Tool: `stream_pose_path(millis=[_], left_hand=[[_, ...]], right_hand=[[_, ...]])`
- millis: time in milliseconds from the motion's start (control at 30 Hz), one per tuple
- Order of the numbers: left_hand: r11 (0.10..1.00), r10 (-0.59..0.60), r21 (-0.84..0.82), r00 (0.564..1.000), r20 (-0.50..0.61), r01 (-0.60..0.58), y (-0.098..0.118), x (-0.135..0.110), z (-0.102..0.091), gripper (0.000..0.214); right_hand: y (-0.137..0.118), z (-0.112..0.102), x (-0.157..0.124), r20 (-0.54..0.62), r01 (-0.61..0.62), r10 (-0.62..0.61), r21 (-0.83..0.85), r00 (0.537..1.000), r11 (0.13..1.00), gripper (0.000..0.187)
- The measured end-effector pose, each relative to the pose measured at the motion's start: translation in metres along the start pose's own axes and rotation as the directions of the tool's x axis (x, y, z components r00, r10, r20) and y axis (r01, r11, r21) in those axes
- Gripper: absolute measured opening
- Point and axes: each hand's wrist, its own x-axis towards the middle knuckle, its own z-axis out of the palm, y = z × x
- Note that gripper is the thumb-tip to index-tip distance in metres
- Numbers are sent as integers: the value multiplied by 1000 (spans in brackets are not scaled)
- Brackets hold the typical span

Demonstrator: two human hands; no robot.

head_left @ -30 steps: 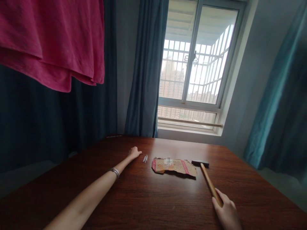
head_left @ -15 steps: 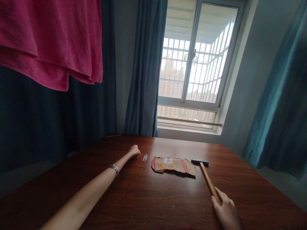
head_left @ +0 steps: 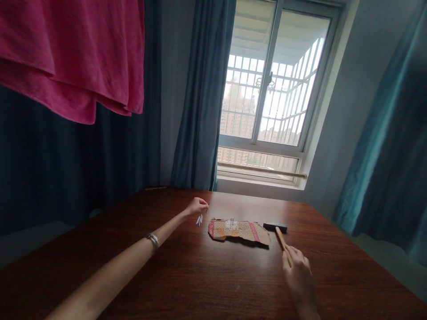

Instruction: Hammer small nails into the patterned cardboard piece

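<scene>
My left hand (head_left: 197,206) reaches out over the far part of the table, fingers pinched on a thin nail (head_left: 207,209) that barely shows at the fingertips. Just below that hand lie several loose nails (head_left: 199,220) in a small bunch. To the right is a torn, patterned cardboard piece (head_left: 223,231) with pink bands; a few nails (head_left: 232,221) stand upright in it. My right hand (head_left: 298,269) is closed round the wooden handle of a hammer (head_left: 279,235), whose dark head (head_left: 275,227) rests by the cardboard's right end.
The brown wooden table (head_left: 213,284) runs up to the wall below a barred window (head_left: 267,111). Blue curtains (head_left: 200,111) hang on both sides. A pink towel (head_left: 76,58) hangs at the upper left.
My left hand has risen off the table and moved right, past the loose nails, with a nail in its fingers. My right hand has slid further up the hammer handle toward the head.
</scene>
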Motion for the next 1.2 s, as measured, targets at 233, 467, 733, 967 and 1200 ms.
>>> stream_pose_path(millis=[233,467,733,967,1200], left_hand=[[936,92,-349,989,115,-47,46,-25,52,36],[918,97,-394,986,132,-37,56,-51,77,37],[936,170,-326,981,98,-129,60,-57,84,34],[932,281,-227,959,-39,-283,47,-36,83,31],[888,56,-447,990,-129,-108,23,-9,97,31]], right_hand=[[-98,39,34,184,8,-142,584,973,812,35],[-119,81,53,345,-162,-142,714,928,681,45],[-128,84,60,297,-42,-292,763,909,646,44],[-109,116,82,266,-11,-260,719,928,695,37],[-94,150,94,243,-7,-212,674,947,739,28]])
